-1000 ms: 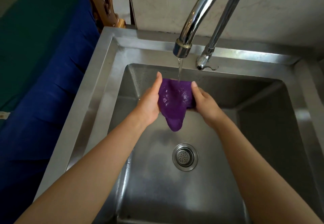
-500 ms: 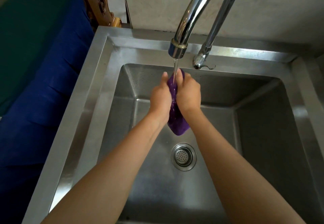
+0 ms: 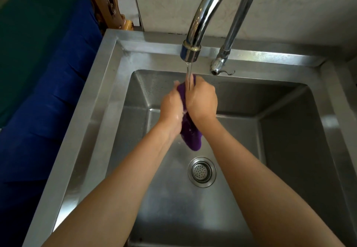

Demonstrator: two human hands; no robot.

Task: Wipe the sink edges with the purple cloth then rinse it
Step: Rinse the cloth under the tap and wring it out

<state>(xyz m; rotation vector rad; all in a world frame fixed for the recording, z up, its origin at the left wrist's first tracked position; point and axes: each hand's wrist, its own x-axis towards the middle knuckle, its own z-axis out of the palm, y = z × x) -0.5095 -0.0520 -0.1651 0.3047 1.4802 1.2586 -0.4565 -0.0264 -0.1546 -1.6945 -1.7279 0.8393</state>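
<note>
The purple cloth (image 3: 190,130) is bunched between both palms under the running stream from the faucet (image 3: 195,34), over the sink (image 3: 116,84) basin above the drain (image 3: 201,171). The left hand (image 3: 171,109) and right hand (image 3: 201,101) are curled round it, pressed together. This looks like the rinsing step; next probably calls for squeezing the water out.

The steel sink (image 3: 90,111) is bearing a drain strainer (image 3: 202,171) in its floor and a faucet (image 3: 200,16) on its rear rim.
</note>
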